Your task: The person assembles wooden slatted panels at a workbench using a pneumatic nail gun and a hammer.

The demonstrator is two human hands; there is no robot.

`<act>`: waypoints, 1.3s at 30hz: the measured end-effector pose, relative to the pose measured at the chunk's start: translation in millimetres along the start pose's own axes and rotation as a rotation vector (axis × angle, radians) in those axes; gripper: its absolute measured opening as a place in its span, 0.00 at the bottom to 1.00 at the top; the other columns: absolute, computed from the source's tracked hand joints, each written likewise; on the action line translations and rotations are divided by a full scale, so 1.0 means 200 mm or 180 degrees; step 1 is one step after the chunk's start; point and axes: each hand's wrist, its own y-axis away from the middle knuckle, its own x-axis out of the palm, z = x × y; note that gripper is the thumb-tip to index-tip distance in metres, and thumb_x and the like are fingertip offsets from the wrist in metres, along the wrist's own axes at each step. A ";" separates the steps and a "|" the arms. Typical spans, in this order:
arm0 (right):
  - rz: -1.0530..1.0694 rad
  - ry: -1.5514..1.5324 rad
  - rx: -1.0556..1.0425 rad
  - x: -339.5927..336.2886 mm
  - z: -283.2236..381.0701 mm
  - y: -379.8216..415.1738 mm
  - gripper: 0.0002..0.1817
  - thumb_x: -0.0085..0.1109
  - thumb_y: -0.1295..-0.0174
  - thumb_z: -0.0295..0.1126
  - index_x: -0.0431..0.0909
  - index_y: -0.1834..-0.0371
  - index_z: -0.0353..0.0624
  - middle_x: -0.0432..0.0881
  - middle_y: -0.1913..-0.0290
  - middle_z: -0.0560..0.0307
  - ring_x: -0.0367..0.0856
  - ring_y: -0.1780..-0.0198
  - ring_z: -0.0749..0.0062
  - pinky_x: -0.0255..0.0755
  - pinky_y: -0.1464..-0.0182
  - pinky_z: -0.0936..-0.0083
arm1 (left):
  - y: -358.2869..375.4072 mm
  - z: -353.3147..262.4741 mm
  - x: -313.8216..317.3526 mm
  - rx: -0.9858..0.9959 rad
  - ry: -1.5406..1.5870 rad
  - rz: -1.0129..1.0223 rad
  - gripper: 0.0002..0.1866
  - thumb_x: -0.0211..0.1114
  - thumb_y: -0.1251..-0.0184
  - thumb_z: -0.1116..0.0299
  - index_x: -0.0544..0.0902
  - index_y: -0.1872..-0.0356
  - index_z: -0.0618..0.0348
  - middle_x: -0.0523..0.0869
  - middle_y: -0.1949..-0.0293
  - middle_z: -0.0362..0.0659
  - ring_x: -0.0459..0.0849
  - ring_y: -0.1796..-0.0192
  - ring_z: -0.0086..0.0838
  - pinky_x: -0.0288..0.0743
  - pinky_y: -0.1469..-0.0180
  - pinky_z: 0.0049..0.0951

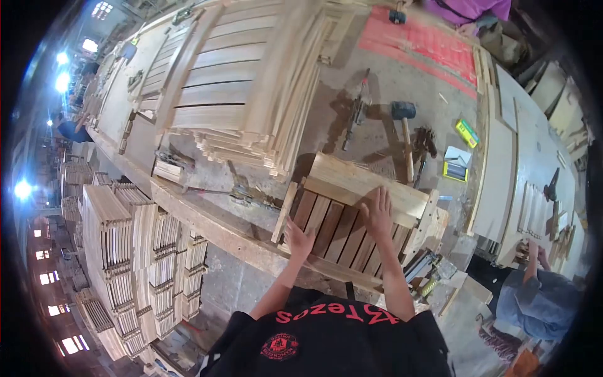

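Note:
A slatted wooden panel [336, 230] with brown and pale slats lies on the workbench in front of my body. My left hand [299, 239] rests at its left end with the fingers apart, holding nothing. Flat on the panel's slats and its wide pale board [352, 182] lies my right hand [378, 215], fingers stretched out. A narrow pale strip [285, 212] stands at the panel's left end, close to my left hand. Beyond the board, a black-headed mallet [403, 112] lies on the bench.
A tall stack of slatted panels [220, 69] stands at the back left. Clamps [357, 113], a yellow-green box [467, 133] and a red sheet [421, 47] lie behind the panel. More stacked frames [119, 251] stand at left. Another person [534, 301] works at right.

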 end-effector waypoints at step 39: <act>-0.0073 -0.0323 0.0547 0.00 -0.28 -0.15 0.44 0.51 0.31 0.56 0.52 0.25 0.30 0.50 0.23 0.34 0.46 0.22 0.41 0.47 0.24 0.54 | 0.04 0.02 0.05 -0.0019 -0.0036 -0.0391 0.43 0.70 0.48 0.50 0.65 0.32 0.58 0.73 0.46 0.57 0.70 0.43 0.55 0.59 0.41 0.57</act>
